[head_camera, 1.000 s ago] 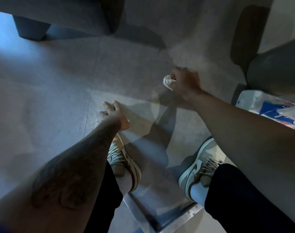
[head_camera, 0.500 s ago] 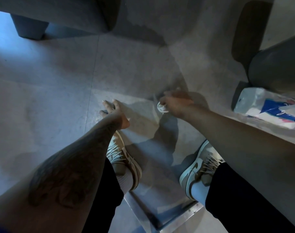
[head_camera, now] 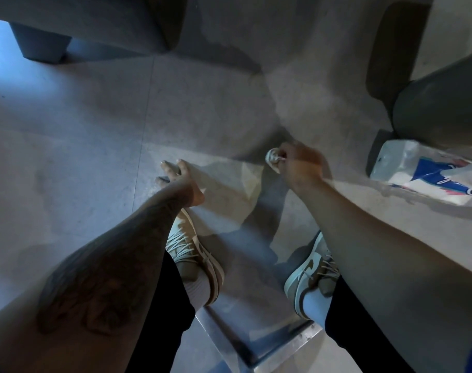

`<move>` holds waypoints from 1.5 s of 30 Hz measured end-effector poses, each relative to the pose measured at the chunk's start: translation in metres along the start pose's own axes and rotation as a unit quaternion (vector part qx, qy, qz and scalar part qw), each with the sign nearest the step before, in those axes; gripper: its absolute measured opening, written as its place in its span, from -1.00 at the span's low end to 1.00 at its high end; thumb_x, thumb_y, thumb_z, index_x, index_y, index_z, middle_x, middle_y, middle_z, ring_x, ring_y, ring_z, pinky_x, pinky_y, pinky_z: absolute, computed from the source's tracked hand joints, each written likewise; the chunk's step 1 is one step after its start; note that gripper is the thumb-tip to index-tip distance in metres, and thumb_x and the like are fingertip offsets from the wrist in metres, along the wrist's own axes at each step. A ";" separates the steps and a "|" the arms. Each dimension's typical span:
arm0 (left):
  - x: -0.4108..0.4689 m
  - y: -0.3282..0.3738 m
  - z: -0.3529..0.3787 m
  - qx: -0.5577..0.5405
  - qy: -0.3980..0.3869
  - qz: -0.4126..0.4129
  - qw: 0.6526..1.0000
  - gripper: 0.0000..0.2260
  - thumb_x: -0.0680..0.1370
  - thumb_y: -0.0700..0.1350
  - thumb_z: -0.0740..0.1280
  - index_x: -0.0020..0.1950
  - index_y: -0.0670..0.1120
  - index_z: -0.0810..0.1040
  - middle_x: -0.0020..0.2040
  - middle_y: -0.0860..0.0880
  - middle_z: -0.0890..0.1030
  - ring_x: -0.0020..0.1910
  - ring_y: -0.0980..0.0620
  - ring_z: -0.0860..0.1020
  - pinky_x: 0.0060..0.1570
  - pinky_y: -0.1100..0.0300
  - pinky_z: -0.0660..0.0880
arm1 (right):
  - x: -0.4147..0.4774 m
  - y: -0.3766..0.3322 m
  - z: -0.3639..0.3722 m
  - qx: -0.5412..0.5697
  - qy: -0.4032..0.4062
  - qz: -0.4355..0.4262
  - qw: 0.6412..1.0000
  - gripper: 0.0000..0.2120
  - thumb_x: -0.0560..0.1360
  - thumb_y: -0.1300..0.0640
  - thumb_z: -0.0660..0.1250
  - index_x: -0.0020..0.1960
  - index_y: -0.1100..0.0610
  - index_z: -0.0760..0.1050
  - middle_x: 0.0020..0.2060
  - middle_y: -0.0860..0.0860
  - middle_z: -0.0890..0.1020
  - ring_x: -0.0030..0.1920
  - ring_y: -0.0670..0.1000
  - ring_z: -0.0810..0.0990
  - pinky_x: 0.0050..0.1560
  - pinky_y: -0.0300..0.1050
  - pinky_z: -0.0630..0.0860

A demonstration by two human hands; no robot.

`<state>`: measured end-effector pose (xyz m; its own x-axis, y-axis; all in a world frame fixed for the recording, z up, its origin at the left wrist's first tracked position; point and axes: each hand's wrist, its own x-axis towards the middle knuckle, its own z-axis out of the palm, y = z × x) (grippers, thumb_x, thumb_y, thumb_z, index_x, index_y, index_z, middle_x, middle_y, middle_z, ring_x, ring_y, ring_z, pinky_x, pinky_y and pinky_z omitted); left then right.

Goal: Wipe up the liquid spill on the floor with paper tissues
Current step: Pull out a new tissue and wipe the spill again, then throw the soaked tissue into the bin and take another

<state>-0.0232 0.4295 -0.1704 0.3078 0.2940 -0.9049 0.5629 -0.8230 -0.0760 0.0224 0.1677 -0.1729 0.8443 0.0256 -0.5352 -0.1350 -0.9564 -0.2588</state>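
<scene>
My right hand (head_camera: 300, 165) grips a crumpled wad of paper tissue (head_camera: 273, 159) and holds it down on the grey floor tiles (head_camera: 76, 146) in front of my feet. My left hand (head_camera: 179, 180) rests flat on the floor to the left, fingers spread, holding nothing. A pale wiped streak (head_camera: 291, 103) shows on the tile beyond the right hand. I cannot make out standing liquid in this dim light.
A plastic tissue pack (head_camera: 423, 170) with blue print lies on the floor at the right. Grey furniture (head_camera: 100, 25) with a leg stands at the back left, another grey piece (head_camera: 444, 103) at the right. My two sneakers (head_camera: 194, 254) stand on a metal-edged panel (head_camera: 269, 345).
My right hand pulled the tissue wad back toward me across the floor, then stayed near the same spot. My left hand has not moved.
</scene>
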 end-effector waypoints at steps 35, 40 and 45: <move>-0.177 0.143 -0.063 -0.268 0.011 0.277 0.923 -0.54 0.59 -0.04 0.37 0.46 -0.13 0.42 0.27 -0.13 0.57 0.07 -0.03 0.60 -0.25 0.35 0.47 | -0.062 -0.006 -0.157 0.421 0.128 0.088 0.894 -0.83 0.38 0.20 0.48 -0.22 -0.02 0.54 -0.28 -0.09 0.64 -0.23 -0.03 0.62 -0.09 -0.14 0.56; -0.238 0.199 -0.062 -0.280 0.000 0.337 0.899 -0.75 0.59 -0.10 0.35 0.26 -0.07 0.56 0.06 -0.03 0.66 -0.13 0.03 0.64 -0.24 0.21 0.44 | -0.087 0.023 -0.207 0.500 0.198 0.104 0.836 -0.87 0.39 0.26 0.49 -0.10 0.13 0.60 -0.20 0.02 0.66 -0.19 -0.03 0.61 -0.09 -0.21 0.52; -0.284 0.265 -0.048 -0.251 0.028 0.393 0.884 -0.89 0.58 -0.25 0.32 0.00 -0.08 0.61 -0.20 -0.06 0.62 -0.41 0.14 0.54 -0.51 0.33 0.36 | -0.110 0.072 -0.245 0.549 0.248 0.124 0.788 -0.86 0.42 0.31 0.48 -0.10 0.15 0.56 -0.20 0.08 0.65 -0.20 0.02 0.61 -0.08 -0.13 0.54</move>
<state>0.0754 0.1515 0.0865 0.7849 -0.2372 -0.5725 0.4234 -0.4693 0.7749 0.0469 0.0249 0.0641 0.7834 -0.5005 -0.3685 -0.4649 -0.0785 -0.8819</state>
